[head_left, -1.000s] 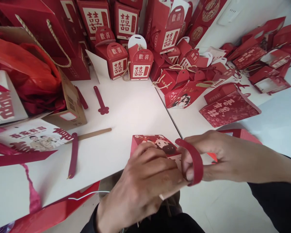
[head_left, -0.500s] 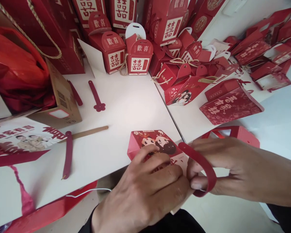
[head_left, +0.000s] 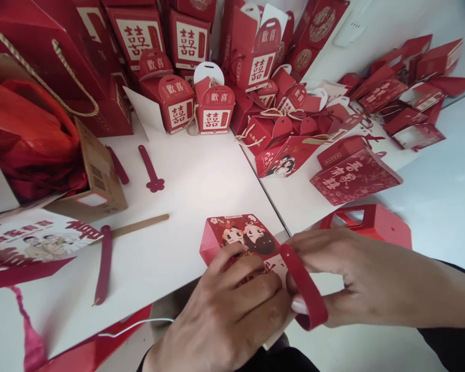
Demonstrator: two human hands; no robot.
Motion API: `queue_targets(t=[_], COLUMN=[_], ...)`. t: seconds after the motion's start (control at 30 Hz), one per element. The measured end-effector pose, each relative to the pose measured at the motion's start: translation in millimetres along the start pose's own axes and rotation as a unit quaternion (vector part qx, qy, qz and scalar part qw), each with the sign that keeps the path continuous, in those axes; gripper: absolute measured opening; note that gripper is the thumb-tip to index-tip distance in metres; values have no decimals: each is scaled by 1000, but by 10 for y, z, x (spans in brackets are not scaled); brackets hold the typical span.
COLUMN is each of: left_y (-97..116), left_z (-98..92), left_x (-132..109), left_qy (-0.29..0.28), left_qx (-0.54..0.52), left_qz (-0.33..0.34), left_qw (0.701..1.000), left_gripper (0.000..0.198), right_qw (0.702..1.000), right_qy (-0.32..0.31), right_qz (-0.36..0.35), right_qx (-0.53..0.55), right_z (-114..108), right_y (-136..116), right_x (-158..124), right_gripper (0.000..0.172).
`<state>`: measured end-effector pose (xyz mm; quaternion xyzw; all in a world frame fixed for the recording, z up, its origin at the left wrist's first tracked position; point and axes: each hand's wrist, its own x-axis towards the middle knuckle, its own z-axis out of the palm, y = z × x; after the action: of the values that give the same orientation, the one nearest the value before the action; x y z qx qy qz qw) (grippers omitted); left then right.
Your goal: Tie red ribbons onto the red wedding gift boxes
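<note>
A small red gift box point(head_left: 232, 227) with two cartoon faces printed on it lies at the near table edge, tilted toward me. My left hand point(head_left: 228, 310) is closed over its near part, fingers bent across the printed side. A dark red strap point(head_left: 306, 292) curves in a loop at the box's right end, one holed tip raised. My right hand point(head_left: 344, 274) pinches at the strap's lower part beside the box, thumb and fingers closed. Where the strap meets the box is hidden by my fingers.
Loose red straps point(head_left: 104, 266) and a tan strip point(head_left: 139, 225) lie on the white table point(head_left: 194, 181). A cardboard box point(head_left: 101, 181) with red bags stands left. Red gift boxes point(head_left: 215, 111) crowd the back. A red box with cut-outs point(head_left: 387, 227) sits behind my right hand.
The view has shifted slightly. The strap's loop has swung lower and left, with its raised tip now more upright. Both hands keep their hold near the box.
</note>
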<state>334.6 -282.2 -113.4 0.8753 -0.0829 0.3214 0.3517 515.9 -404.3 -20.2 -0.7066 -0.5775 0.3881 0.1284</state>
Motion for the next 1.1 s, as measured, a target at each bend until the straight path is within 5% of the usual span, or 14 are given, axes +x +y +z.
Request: queue_targets(t=[0.23,0.4,0.53,0.63,0.8,1.1], left_y=[-58,-87,-108,-124,-140,-192], left_z=[26,-35,-47,-16,39,90], left_x=[-19,-13,-38,-64,-93,-118], left_qy=[20,26,63,73,80,120], left_qx=[-38,-79,-107,-117,-128,-154], left_qz=[7,-11,-50,-58,-77,-85], left_qw=[999,997,991,989,986,977], left_gripper=[24,26,23,22,21,22], right_qw=[1000,1000,982,965,968,960], right_qy=[-12,2,169,263,214,234], right_qz=[1,19,72,15,-125,-1], right_qx=[-5,21,47,15,-44,155], right_z=[10,11,58,106,126,288], right_y=[-16,63,197,241,168,114], right_x=[41,40,42,97,163,71], right_gripper=[5,15,22,45,20,14])
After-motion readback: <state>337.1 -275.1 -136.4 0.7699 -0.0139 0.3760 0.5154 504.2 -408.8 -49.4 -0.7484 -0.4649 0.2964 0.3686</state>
